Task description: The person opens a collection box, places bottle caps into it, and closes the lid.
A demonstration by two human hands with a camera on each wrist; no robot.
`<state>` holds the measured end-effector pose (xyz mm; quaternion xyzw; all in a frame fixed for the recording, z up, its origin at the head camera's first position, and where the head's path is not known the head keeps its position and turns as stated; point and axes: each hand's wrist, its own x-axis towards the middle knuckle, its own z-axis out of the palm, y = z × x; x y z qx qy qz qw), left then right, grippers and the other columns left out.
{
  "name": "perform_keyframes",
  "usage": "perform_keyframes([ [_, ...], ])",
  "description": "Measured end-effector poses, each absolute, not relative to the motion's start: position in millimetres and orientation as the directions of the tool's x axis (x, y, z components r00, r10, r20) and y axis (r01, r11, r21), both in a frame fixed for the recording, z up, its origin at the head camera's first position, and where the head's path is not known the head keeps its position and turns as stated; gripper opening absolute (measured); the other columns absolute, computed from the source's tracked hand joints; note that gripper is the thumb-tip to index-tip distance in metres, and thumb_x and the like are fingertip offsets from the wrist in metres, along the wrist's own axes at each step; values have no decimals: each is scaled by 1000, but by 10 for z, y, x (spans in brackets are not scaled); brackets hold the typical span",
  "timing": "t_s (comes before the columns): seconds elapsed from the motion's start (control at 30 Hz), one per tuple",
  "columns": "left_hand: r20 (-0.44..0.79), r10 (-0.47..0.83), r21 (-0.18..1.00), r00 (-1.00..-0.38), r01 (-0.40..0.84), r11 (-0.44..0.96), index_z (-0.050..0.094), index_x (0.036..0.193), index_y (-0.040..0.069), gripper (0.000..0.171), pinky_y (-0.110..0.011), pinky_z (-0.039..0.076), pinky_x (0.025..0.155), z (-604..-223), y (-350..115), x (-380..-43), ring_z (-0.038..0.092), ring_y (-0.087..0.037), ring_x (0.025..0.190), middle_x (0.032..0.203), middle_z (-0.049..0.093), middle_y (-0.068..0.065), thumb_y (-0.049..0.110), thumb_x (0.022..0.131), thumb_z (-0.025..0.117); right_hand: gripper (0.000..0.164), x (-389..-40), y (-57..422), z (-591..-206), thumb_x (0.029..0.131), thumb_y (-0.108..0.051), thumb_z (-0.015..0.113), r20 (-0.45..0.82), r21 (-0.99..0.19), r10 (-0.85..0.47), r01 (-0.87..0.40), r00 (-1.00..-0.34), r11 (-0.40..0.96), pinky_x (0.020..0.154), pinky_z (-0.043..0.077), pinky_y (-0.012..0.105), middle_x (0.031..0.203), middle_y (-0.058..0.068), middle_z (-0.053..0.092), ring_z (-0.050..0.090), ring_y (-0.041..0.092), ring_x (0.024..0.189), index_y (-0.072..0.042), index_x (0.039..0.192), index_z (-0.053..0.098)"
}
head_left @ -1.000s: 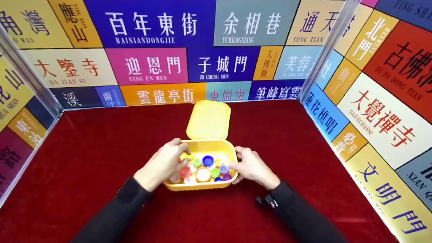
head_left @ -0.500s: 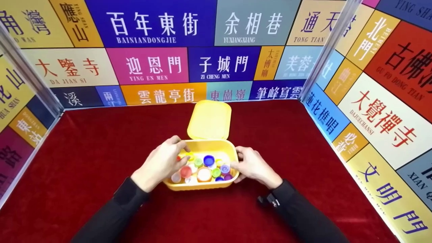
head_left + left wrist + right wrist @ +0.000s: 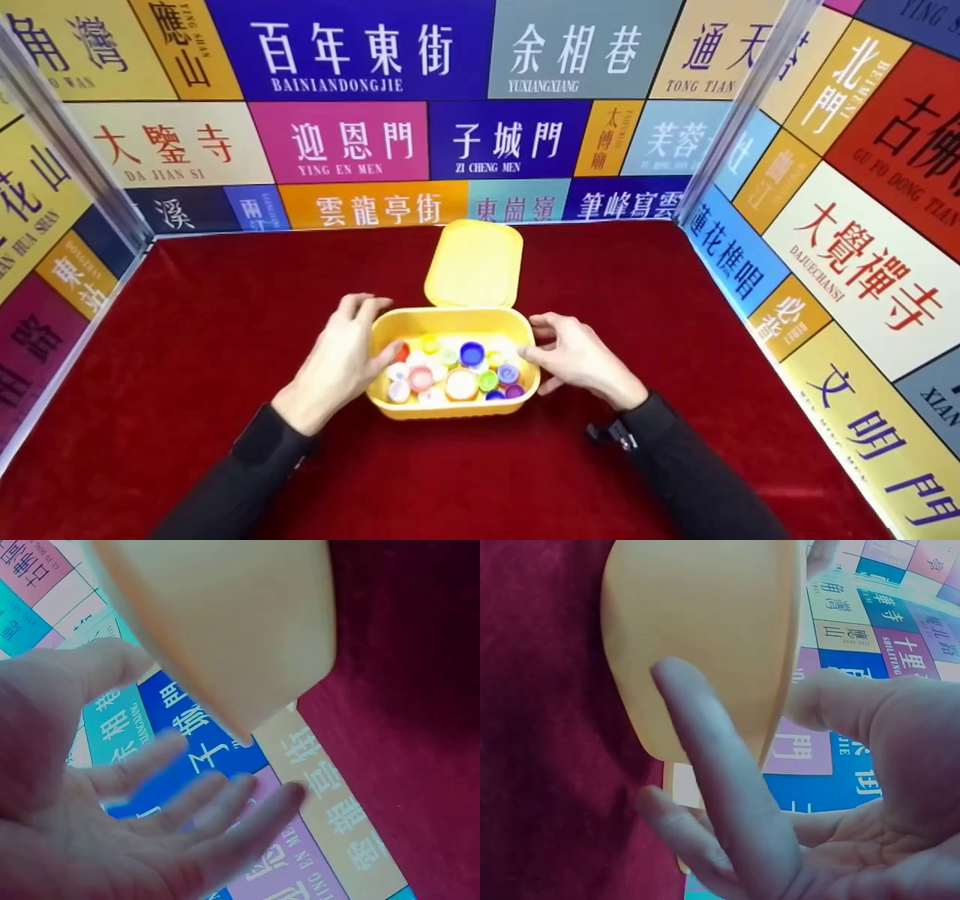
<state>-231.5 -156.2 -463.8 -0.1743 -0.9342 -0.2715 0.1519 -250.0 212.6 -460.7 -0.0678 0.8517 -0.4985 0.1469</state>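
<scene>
A yellow plastic box [image 3: 450,410] sits on the red cloth, holding several round, bottle-cap-like pieces. Among them are a blue cap [image 3: 472,354], a green cap [image 3: 487,380] and a large white cap [image 3: 460,385]. My left hand [image 3: 330,367] is at the box's left end, thumb over the rim, other fingers spread outside and apart from the wall in the left wrist view. At the right end is my right hand [image 3: 585,360], its thumb over the rim. The right wrist view shows its index finger [image 3: 712,750] straight in front of the box wall; contact is unclear.
Behind the box lies its yellow lid [image 3: 476,262], up against the back rim. Red cloth [image 3: 225,300] covers the table. Panels with coloured signs [image 3: 337,142] stand at the back and both sides.
My left hand has drawn back leftward from over the caps to the box's left end, uncovering the red and white caps there. The right hand stays at the right end.
</scene>
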Motion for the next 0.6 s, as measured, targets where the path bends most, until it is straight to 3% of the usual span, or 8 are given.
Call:
perform_keyframes([
  [0.17,203,144,507,-968,230,831,50,166,-12,84,-70,67,113,-4650,-1601,-2246,75,-55,132,152,66,-41,28,103,89,78,-2509,2108,-4559,107,-23,83,-220,-846,-273,44,-937,531,64,75,44,165,29,65,86,38,111,4,170,47],
  [0.33,63,123,536,-990,137,833,49,163,-20,84,-61,72,107,-4610,-1610,-2203,82,-50,121,134,76,-43,28,105,85,74,-2518,2071,-4526,107,-15,80,-250,-842,-281,65,-927,536,65,76,45,158,32,69,86,40,111,6,169,46],
  [0.47,33,126,560,-992,123,819,65,147,-19,59,-48,73,88,-4587,-1608,-2193,83,-40,97,113,82,-34,19,104,81,62,-2518,2035,-4527,105,-5,75,-243,-853,-315,48,-918,519,67,76,47,142,32,77,87,41,106,9,162,53],
  [0.6,-1,130,586,-991,105,803,77,115,-8,20,-33,61,65,-4577,-1604,-2206,72,-27,73,90,77,-18,9,104,75,57,-2512,2020,-4551,104,3,71,-227,-859,-319,35,-920,511,65,76,47,135,31,80,87,39,103,9,159,57],
])
